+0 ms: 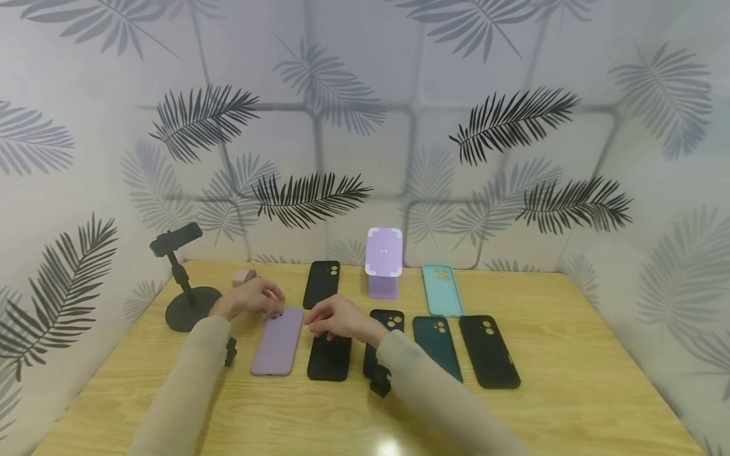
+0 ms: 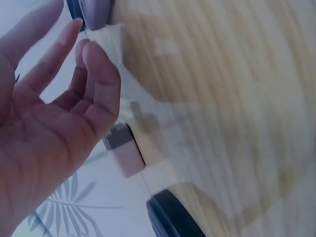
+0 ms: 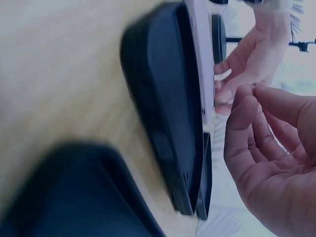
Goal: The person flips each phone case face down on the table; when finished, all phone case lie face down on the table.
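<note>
Sleeves, nearest me: left sleeve point(image 1: 188, 386) and right sleeve point(image 1: 439, 392) reach in from the bottom of my head view.
Front wood: table point(image 1: 274, 418) runs from the case row's near edge to the bottom of the view, my widest room between the forearms.
Lilac case: lilac phone case point(image 1: 277, 345) lies flat in the near row, left end.
Left hand: left hand point(image 1: 251, 297) has loosely bent fingers over the lilac case's far edge; whether they touch it, I cannot tell.
Right hand: right hand point(image 1: 345, 318) hangs over a black case point(image 1: 329, 364), fingers relaxed, thumb near a fingertip.
Rest of near row: partly covered black case point(image 1: 371, 358), dark teal case point(image 1: 439, 345), right-end black case point(image 1: 490, 354); narrow gaps between, wood out to the table's right edge.
Left side: black stand point(image 1: 192, 310), near the left hand, limits me there.
Back row: pink block point(image 1: 243, 277), far black case point(image 1: 321, 286), lilac stand point(image 1: 384, 253), light-blue case point(image 1: 443, 291).
Far edge: leaf-patterned wall point(image 1: 445, 190) behind the table.
</note>
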`<state>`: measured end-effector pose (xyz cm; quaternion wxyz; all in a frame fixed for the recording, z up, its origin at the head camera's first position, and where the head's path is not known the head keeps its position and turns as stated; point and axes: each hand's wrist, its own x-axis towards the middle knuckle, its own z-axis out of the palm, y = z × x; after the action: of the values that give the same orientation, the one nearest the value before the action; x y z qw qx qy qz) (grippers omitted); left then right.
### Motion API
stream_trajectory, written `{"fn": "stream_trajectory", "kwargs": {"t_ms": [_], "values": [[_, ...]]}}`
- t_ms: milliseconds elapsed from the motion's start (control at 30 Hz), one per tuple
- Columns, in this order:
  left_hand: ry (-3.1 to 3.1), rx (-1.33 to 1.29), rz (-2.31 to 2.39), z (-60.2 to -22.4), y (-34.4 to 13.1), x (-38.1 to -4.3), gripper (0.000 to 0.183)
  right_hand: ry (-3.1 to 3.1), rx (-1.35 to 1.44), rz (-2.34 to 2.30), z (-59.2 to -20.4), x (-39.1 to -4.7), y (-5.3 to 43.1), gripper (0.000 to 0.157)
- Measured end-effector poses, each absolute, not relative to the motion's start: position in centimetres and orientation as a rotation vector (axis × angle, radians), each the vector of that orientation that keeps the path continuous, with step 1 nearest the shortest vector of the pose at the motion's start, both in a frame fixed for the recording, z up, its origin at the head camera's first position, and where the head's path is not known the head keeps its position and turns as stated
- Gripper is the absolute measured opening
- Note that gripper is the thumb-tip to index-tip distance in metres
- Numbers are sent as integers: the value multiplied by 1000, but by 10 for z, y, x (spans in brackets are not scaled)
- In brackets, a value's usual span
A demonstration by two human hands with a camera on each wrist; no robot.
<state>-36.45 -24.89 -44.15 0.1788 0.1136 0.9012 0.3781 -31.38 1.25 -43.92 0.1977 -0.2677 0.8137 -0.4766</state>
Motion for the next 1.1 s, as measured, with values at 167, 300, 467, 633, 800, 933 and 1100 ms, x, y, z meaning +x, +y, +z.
{"fn": "stream_trajectory", "kwargs": {"t_ms": [167, 300, 467, 633, 800, 933, 1100], "values": [[2601, 328, 1147, -439, -237, -367, 32, 2357, -720, -1302, -435, -330, 22, 20], [2589, 335, 1252, -438, -225, -371, 32, 2425, -684, -1309, -435, -343, 27, 20], [2513, 336, 1385, -439, -212, -374, 34, 2498, -659, -1308, -439, -354, 34, 17], [2514, 342, 1351, -442, -204, -376, 37, 2546, -653, -1270, -442, -361, 39, 20], [2517, 297, 1292, -438, -195, -381, 43, 2562, -666, -1181, -440, -367, 44, 31], [2501, 280, 1273, -433, -188, -384, 45, 2562, -668, -1158, -441, -369, 44, 38], [2425, 161, 1357, -432, -183, -380, 51, 2514, -670, -1125, -445, -367, 41, 48]]}}
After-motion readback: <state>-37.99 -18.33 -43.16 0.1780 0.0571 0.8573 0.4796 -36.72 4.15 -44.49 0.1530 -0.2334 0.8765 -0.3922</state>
